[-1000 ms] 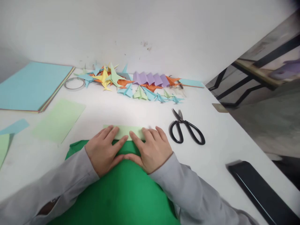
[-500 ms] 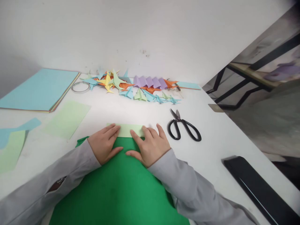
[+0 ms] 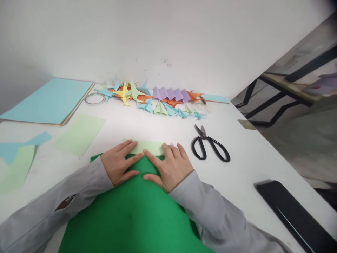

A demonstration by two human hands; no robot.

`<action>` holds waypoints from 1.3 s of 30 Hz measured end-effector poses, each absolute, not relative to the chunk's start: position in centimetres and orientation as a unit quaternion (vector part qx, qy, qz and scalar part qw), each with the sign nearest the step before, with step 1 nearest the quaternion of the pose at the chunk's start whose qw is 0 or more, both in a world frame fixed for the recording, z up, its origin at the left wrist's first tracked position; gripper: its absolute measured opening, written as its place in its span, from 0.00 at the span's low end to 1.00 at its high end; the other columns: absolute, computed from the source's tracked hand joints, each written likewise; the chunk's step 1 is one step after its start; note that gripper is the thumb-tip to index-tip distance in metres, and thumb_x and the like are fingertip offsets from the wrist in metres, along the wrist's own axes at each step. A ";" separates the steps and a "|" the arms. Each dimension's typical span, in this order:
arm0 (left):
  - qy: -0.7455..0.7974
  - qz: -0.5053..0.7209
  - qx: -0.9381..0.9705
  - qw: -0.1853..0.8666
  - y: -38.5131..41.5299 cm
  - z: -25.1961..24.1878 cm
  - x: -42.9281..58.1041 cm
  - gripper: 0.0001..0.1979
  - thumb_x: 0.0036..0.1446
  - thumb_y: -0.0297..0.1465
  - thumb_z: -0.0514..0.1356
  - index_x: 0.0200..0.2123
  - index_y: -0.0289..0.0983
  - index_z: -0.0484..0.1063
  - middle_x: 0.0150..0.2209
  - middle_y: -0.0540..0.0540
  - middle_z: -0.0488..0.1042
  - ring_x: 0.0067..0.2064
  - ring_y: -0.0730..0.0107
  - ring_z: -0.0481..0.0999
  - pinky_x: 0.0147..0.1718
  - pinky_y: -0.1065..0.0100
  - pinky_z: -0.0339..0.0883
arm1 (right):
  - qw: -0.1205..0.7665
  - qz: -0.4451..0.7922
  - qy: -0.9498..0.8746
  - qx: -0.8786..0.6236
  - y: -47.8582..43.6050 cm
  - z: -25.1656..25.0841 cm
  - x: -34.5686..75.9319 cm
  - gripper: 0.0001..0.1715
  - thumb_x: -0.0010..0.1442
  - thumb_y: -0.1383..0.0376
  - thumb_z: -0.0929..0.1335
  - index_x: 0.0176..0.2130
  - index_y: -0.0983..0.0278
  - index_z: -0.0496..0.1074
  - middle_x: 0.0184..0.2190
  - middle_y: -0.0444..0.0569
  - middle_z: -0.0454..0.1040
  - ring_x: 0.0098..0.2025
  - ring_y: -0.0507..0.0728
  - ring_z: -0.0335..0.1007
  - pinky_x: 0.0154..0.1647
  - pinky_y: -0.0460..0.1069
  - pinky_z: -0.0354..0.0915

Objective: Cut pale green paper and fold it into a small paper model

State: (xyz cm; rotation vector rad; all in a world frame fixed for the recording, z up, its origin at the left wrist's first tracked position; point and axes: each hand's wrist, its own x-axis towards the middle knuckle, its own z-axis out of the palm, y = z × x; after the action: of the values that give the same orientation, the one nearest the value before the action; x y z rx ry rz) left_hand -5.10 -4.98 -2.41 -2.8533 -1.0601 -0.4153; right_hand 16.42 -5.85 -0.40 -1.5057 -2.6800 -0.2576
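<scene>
A narrow pale green paper strip (image 3: 149, 146) lies flat on the white table, just beyond the edge of a green cloth (image 3: 131, 218). My left hand (image 3: 119, 165) presses on the strip's left end with its fingers spread. On the strip's right end rest the fingers of my right hand (image 3: 171, 165), also spread, thumb apart. Both index fingertips nearly meet at the strip's near edge. The hands press the paper down rather than grip it.
Black-handled scissors (image 3: 209, 142) lie right of my hands, with a long black object (image 3: 295, 214) nearer. Behind are folded paper shapes (image 3: 134, 93) and a tape roll (image 3: 94, 98). At left sit stacked blue sheets (image 3: 50, 100), a green sheet (image 3: 81, 133) and paper scraps (image 3: 21, 161).
My left index finger has stretched out toward the right, and my right index has shifted left along the near edge, so the tips are close together. The whole view has shifted slightly.
</scene>
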 end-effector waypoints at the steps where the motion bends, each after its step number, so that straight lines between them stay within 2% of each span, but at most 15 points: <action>1: -0.348 -0.137 -0.927 0.032 -5.1 -2.4 -5.0 0.26 0.57 0.42 0.50 0.54 0.33 0.62 0.57 0.32 0.60 0.60 0.46 0.54 0.54 0.48 0.57 | 0.027 -0.085 -0.870 -0.486 -5.8 -0.4 16.4 0.42 0.47 0.35 0.56 0.56 0.47 0.59 0.49 0.63 0.67 0.50 0.71 0.62 0.52 0.66 0.48; 6: -0.360 -0.142 -0.922 0.005 -5.3 -2.5 -5.1 0.28 0.57 0.42 0.50 0.54 0.29 0.61 0.57 0.28 0.59 0.61 0.47 0.53 0.55 0.49 0.55 | 0.031 -0.099 -0.874 -0.475 -5.9 -0.6 16.8 0.42 0.49 0.36 0.54 0.57 0.48 0.57 0.48 0.63 0.67 0.49 0.71 0.62 0.51 0.65 0.49; 15: -0.349 -0.119 -0.930 -0.015 -5.0 -2.3 -6.0 0.27 0.58 0.41 0.50 0.54 0.28 0.61 0.59 0.31 0.58 0.62 0.53 0.52 0.57 0.53 0.54 | 0.034 -0.128 -0.869 -0.476 -6.1 -0.7 16.8 0.38 0.51 0.38 0.57 0.56 0.49 0.60 0.49 0.62 0.67 0.49 0.68 0.63 0.52 0.63 0.48; 19: -0.344 -0.115 -0.932 -0.019 -4.7 -1.9 -6.6 0.24 0.59 0.37 0.49 0.53 0.28 0.62 0.58 0.33 0.59 0.61 0.57 0.54 0.57 0.57 0.55 | 0.028 -0.149 -0.867 -0.475 -6.5 -0.6 17.5 0.37 0.54 0.40 0.56 0.56 0.52 0.62 0.51 0.63 0.67 0.49 0.67 0.64 0.54 0.63 0.47; 24: -0.333 -0.122 -0.934 -0.034 -3.8 -1.2 -8.1 0.17 0.60 0.30 0.46 0.45 0.33 0.71 0.54 0.39 0.67 0.58 0.62 0.62 0.55 0.58 0.58 | 0.041 -0.178 -0.855 -0.485 -6.9 -0.5 18.6 0.35 0.54 0.43 0.59 0.52 0.59 0.68 0.45 0.62 0.72 0.46 0.67 0.66 0.53 0.63 0.47; 28: -0.322 -0.165 -0.931 -0.043 -3.4 -1.1 -8.8 0.18 0.59 0.28 0.44 0.38 0.35 0.75 0.49 0.41 0.72 0.55 0.64 0.66 0.53 0.59 0.63 | 0.071 -0.190 -0.849 -0.489 -7.0 -0.6 19.0 0.33 0.55 0.45 0.61 0.45 0.67 0.73 0.39 0.62 0.74 0.44 0.67 0.67 0.52 0.63 0.49; 31: -0.317 -0.188 -0.929 -0.014 -3.3 -1.2 -8.7 0.16 0.59 0.27 0.47 0.35 0.34 0.75 0.46 0.42 0.75 0.52 0.63 0.69 0.51 0.59 0.65 | 0.110 -0.200 -0.835 -0.501 -6.8 -0.9 18.7 0.31 0.56 0.47 0.61 0.39 0.70 0.76 0.37 0.62 0.75 0.42 0.66 0.67 0.52 0.63 0.50; 35: -0.316 -0.186 -0.928 0.059 -3.1 -1.4 -8.1 0.13 0.58 0.28 0.50 0.31 0.35 0.75 0.42 0.44 0.77 0.49 0.63 0.72 0.49 0.61 0.67 | 0.190 -0.231 -0.823 -0.484 -6.0 -1.2 17.8 0.25 0.58 0.53 0.63 0.36 0.72 0.75 0.39 0.60 0.75 0.44 0.64 0.66 0.54 0.61 0.50; 39: -0.308 -0.175 -0.927 0.119 -2.9 -1.6 -7.6 0.16 0.60 0.27 0.46 0.34 0.35 0.74 0.39 0.45 0.78 0.43 0.67 0.75 0.42 0.66 0.70 | 0.242 -0.266 -0.816 -0.451 -5.1 -1.1 17.0 0.20 0.58 0.56 0.63 0.32 0.70 0.74 0.42 0.56 0.75 0.43 0.62 0.66 0.50 0.57 0.54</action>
State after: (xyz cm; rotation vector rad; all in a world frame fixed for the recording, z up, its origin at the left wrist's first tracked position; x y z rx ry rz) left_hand -7.60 -2.88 -1.59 -2.7117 -0.9019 -0.5114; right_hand 16.99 -5.08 -1.09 -1.2341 -2.2319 -0.7280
